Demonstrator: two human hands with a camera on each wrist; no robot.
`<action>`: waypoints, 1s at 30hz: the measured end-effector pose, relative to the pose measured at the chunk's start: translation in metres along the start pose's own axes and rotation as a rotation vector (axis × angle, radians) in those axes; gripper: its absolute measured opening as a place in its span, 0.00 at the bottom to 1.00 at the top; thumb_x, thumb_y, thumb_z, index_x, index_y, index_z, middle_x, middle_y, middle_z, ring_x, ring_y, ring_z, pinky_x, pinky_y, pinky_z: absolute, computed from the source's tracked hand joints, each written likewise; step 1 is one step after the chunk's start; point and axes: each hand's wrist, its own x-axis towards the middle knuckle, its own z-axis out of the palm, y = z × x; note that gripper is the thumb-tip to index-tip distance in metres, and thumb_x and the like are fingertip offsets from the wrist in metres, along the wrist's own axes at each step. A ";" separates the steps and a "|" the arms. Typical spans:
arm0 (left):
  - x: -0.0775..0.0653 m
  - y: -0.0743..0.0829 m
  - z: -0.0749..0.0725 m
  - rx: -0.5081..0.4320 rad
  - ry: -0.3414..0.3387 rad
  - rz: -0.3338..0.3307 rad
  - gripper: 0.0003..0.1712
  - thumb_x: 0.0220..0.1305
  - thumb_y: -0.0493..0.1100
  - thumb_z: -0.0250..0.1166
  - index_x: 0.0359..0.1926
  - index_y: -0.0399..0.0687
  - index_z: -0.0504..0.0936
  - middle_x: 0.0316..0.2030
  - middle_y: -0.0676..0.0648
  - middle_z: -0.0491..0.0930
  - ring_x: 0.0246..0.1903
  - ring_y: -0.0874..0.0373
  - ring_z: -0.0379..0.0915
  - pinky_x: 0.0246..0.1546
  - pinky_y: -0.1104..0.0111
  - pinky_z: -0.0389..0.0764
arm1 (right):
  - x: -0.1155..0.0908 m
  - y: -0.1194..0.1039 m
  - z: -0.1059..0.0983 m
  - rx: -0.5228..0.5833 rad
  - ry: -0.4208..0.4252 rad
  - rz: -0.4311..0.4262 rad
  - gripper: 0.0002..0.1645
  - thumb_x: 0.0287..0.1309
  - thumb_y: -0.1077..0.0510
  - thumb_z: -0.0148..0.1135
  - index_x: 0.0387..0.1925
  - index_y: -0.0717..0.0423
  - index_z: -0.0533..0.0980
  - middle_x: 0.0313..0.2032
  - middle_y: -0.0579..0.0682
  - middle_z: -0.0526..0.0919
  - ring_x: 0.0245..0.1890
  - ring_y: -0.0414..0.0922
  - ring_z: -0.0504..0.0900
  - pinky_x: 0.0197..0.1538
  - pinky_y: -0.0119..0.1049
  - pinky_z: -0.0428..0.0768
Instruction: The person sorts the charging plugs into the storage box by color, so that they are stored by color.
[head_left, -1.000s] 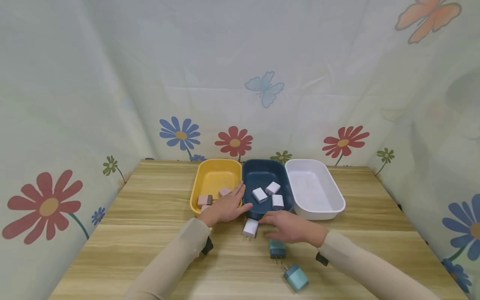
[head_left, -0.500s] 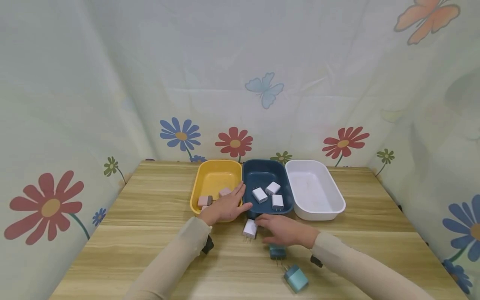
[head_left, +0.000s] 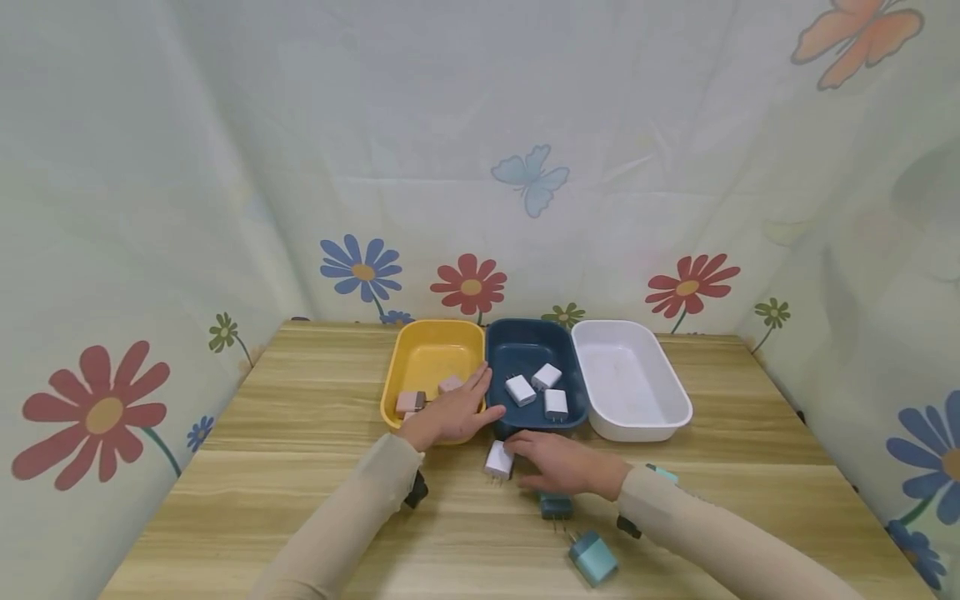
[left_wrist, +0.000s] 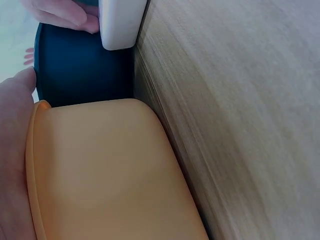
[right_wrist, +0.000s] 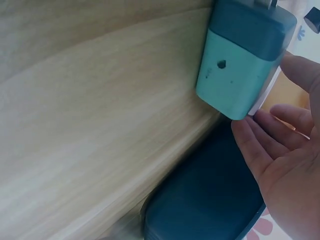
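My left hand (head_left: 450, 412) rests with spread fingers across the front right rim of the yellow tray (head_left: 431, 350). Several pink chargers (head_left: 410, 402) lie inside it, partly covered by that hand. On the table in front of the navy tray (head_left: 528, 333), a white charger (head_left: 498, 460) lies with its prongs toward me. My right hand (head_left: 566, 462) reaches to it from the right, fingertips right at its far corner and thumb apart from it. Beneath this hand is a teal charger (right_wrist: 235, 70), partly hidden in the head view.
Several white chargers (head_left: 556, 404) lie in the navy tray. A white tray (head_left: 626, 375) stands to its right. Another teal charger (head_left: 592, 557) lies nearer me, and a further teal piece (head_left: 663, 472) shows behind my right sleeve. Floral cloth hangs behind the wooden table (head_left: 322, 375).
My right hand has moved left to the white charger on the table, uncovering the teal piece behind the sleeve. The left hand has stayed in place.
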 end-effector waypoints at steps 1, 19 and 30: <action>0.000 0.000 0.000 -0.001 0.002 -0.001 0.50 0.64 0.73 0.41 0.75 0.47 0.41 0.74 0.50 0.34 0.70 0.54 0.44 0.66 0.53 0.53 | 0.000 0.000 0.000 0.003 0.002 -0.003 0.29 0.58 0.50 0.65 0.59 0.58 0.72 0.56 0.50 0.74 0.56 0.42 0.73 0.58 0.35 0.72; 0.000 -0.001 0.002 -0.008 0.012 0.014 0.49 0.65 0.71 0.43 0.74 0.45 0.43 0.74 0.49 0.34 0.71 0.53 0.43 0.66 0.50 0.53 | 0.019 -0.009 0.007 0.005 -0.053 -0.061 0.28 0.61 0.48 0.61 0.60 0.54 0.72 0.56 0.48 0.75 0.54 0.39 0.74 0.56 0.33 0.72; 0.001 -0.002 0.002 0.012 0.018 0.002 0.50 0.65 0.71 0.42 0.75 0.46 0.42 0.74 0.50 0.34 0.71 0.54 0.43 0.66 0.48 0.51 | 0.017 -0.007 0.006 0.004 -0.066 -0.119 0.26 0.60 0.49 0.63 0.58 0.52 0.74 0.54 0.46 0.76 0.54 0.38 0.74 0.57 0.32 0.71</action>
